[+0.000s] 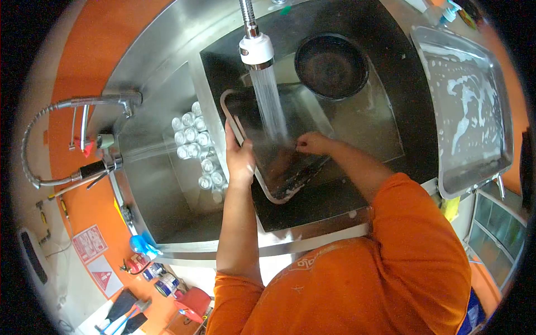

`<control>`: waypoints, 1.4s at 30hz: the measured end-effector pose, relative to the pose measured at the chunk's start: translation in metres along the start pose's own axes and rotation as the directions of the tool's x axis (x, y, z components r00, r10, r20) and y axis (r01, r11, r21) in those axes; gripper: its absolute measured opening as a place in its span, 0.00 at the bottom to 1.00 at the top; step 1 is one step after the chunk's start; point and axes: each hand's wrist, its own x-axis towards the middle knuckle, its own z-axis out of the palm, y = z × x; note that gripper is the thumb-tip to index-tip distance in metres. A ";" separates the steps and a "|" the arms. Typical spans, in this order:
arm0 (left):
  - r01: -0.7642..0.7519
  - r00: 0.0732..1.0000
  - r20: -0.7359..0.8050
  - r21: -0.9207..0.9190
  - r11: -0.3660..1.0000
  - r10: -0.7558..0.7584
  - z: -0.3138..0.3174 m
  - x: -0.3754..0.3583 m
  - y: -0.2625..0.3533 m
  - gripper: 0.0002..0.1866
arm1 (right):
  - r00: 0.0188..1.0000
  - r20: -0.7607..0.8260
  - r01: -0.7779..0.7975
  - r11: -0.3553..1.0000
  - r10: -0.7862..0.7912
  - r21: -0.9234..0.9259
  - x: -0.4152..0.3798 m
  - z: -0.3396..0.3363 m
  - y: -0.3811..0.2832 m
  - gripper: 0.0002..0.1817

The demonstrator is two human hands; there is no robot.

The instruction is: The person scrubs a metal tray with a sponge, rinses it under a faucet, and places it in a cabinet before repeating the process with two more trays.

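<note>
- Two hands showing on my feed: left hand (240, 159), right hand (314, 143).
- Left fingers are closing firmly round the left-hand rim of a dark tray (268, 192).
- Right fingers are curling inward over the tray's inside, just beside the falling water; I can't tell if they're pinching anything or touching metal.
- Tray is sitting tilted in the right basin (413, 131), some suds clinging near its lower edge.
- White spray head (257, 50) is hanging above, pouring water into the tray.
- Round dark pan (332, 66) is lying beyond the tray, same basin.
- Left basin (173, 212) is holding clustered silvery round items (192, 134); I'm seeing a second faucet (106, 163) squirting toward them.
- Large metal tray (452, 162) is resting at far right, foam streaking its bottom.
- Pump bottle (448, 13) is standing beyond it.
</note>
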 end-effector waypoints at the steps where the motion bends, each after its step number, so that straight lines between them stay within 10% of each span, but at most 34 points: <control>1: 0.012 1.000 -0.003 -0.008 1.000 -0.012 0.000 -0.001 0.001 0.35 | 1.000 0.026 -0.017 0.998 0.016 0.054 -0.001 -0.002 -0.002 0.12; 26: 0.038 0.999 -0.024 -0.036 0.999 -0.039 0.005 -0.003 0.010 0.35 | 0.998 0.060 -0.014 1.000 0.014 -0.001 -0.005 -0.010 -0.014 0.13; 32: 0.098 0.994 -0.047 -0.030 0.995 -0.100 0.008 -0.005 0.015 0.35 | 0.950 -0.228 -0.230 0.972 0.215 -0.042 0.001 0.005 -0.032 0.15; 36: 0.043 0.998 -0.037 -0.019 0.999 -0.043 0.009 -0.004 0.013 0.35 | 0.846 -0.501 0.198 0.980 -0.183 -0.023 -0.002 0.050 -0.108 0.33; 39: 0.100 0.994 -0.041 0.003 0.995 -0.100 0.009 -0.007 0.018 0.36 | 0.769 -0.227 0.556 0.801 -0.598 -0.224 -0.006 0.015 -0.107 0.36; 42: 0.114 0.992 -0.050 0.021 0.993 -0.112 0.010 -0.005 0.021 0.36 | 0.799 -0.585 -0.207 0.977 0.140 -0.050 0.019 0.030 -0.085 0.38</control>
